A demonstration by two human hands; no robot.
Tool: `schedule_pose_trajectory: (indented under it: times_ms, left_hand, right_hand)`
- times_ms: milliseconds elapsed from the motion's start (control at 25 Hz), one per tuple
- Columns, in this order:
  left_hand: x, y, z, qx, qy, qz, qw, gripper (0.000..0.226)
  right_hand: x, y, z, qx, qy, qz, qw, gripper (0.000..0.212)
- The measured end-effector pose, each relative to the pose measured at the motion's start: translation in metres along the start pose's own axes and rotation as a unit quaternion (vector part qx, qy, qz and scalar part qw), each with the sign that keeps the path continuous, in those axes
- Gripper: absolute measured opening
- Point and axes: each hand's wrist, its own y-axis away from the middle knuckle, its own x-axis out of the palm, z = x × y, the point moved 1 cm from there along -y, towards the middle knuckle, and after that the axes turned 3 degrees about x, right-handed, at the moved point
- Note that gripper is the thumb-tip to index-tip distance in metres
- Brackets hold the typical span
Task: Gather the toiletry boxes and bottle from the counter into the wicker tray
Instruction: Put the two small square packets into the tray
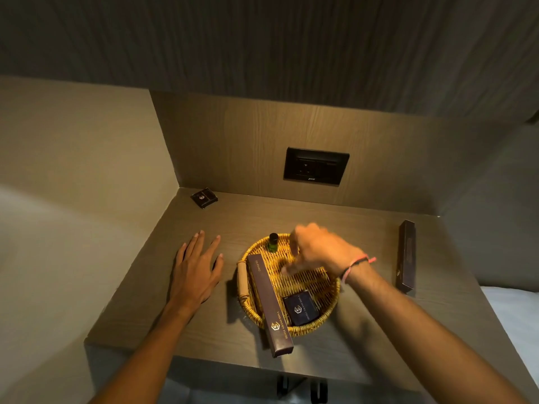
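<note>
A round wicker tray (323,304) sits mid-counter. Inside it a small green bottle (273,243) with a black cap stands upright at the back. A long dark box (269,304) lies across the tray's left side, its near end over the rim. A small square dark box (300,309) rests at the front. My right hand (318,249) hovers blurred above the tray, fingers loose, holding nothing. My left hand (195,266) lies flat on the counter left of the tray, fingers spread. Another small square box (204,197) lies in the back left corner. A second long box (406,256) lies at the right.
The wooden counter (180,325) is enclosed by a wall on the left and a wood back panel carrying a black socket plate (316,166). Its front edge runs just below the tray. A white surface (516,316) lies beyond the right edge.
</note>
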Motion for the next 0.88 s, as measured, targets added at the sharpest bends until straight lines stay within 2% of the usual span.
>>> schedule_pose_trajectory:
  times_ms: [160, 280, 440, 560, 880]
  left_hand:
    - [0.003, 0.0, 0.002, -0.001, -0.006, -0.001, 1.0, 0.059]
    - [0.002, 0.0, 0.001, -0.006, 0.002, -0.004, 1.0, 0.061]
    - [-0.001, 0.001, -0.001, -0.014, 0.004, -0.006, 1.0, 0.061]
    - [-0.001, 0.002, 0.0, -0.02, -0.003, -0.016, 1.0, 0.06]
    - [-0.001, -0.005, 0.01, -0.087, -0.056, -0.027, 0.994, 0.066]
  right_hand:
    - [-0.038, -0.052, 0.02, -0.046, -0.055, -0.106, 0.992, 0.048]
    - [-0.045, -0.101, 0.043, -0.092, -0.034, -0.102, 0.99, 0.039]
    - [-0.033, -0.147, 0.058, -0.134, 0.022, -0.062, 0.989, 0.056]
    - [-0.018, -0.168, 0.069, -0.174, 0.039, -0.066, 0.982, 0.072]
    - [-0.013, -0.204, 0.12, -0.233, 0.08, -0.075, 0.966, 0.084]
